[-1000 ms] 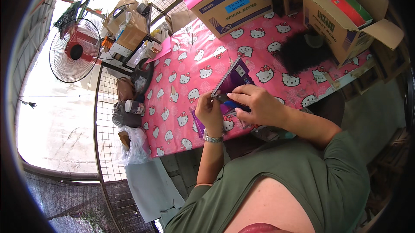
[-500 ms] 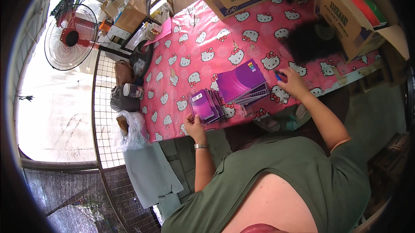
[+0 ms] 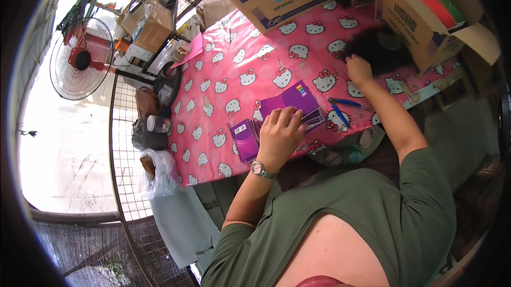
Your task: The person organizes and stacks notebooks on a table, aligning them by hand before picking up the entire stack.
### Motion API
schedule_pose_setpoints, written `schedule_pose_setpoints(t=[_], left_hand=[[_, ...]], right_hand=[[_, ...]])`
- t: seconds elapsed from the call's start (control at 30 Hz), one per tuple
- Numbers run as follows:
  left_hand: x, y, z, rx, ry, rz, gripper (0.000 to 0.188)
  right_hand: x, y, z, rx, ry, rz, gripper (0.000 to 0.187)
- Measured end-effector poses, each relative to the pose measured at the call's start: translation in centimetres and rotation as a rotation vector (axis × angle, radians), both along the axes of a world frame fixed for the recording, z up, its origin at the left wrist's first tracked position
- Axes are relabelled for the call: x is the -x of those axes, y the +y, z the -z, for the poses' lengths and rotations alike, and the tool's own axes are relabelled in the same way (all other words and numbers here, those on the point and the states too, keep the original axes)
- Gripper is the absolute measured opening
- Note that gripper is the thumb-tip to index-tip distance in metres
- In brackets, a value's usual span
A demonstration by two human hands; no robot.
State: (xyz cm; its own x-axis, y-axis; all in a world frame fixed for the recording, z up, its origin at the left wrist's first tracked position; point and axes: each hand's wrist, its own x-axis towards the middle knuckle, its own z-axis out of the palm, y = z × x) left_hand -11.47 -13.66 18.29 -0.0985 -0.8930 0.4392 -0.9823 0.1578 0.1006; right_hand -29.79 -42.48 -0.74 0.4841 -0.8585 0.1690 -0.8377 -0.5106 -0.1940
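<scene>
My left hand (image 3: 282, 131) is over the larger purple notebooks (image 3: 293, 98), its fingers bent and slightly apart at the near edge of the pile; its thumb is hidden. Beside it on the left lies a smaller stack of purple spiral notebooks (image 3: 244, 140), partly covered by that hand. Blue-handled cutting pliers (image 3: 340, 107) rest on the table with their handles spread, right of the larger pile. At the left edge of a dark, fuzzy-looking black heap (image 3: 380, 53), my right hand (image 3: 359, 70) has its fingers curled together. Whatever is between those fingertips is too small to make out.
A pink patterned cloth (image 3: 213, 111) covers the table. Cardboard boxes (image 3: 285, 2) stand at the back, and an open carton (image 3: 410, 26) at the right holds colourful booklets. Bags and a jar (image 3: 158, 123) line the left edge, near a standing fan (image 3: 81, 59).
My right hand has put down the blue pliers and moved farther away to the black heap. My left hand has shifted right, from the small stack to the larger notebooks.
</scene>
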Motion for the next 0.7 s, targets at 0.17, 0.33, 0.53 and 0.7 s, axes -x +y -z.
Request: schedule_pose_setpoints(t=[0.17, 0.33, 0.53, 0.7], left_hand=[[-0.7, -0.8, -1.7, -0.191, 0.008, 0.039, 0.026], [-2.3, -1.4, -5.3, -0.173, 0.198, 0.131, 0.020], [-2.5, -3.1, -3.2, 0.011, 0.104, -0.041, 0.020], [-1.5, -3.6, -2.7, 0.105, 0.114, -0.060, 0.014]], right_hand=[[1.5, 0.6, -4.9, 0.006, -0.382, 0.003, 0.017], [1.2, 4.7, -13.5, -0.316, -0.865, -0.426, 0.021], [-0.6, 11.2, -19.3, -0.256, -0.993, -0.768, 0.018], [-0.5, 11.5, -19.8, 0.007, -0.919, -0.679, 0.016]])
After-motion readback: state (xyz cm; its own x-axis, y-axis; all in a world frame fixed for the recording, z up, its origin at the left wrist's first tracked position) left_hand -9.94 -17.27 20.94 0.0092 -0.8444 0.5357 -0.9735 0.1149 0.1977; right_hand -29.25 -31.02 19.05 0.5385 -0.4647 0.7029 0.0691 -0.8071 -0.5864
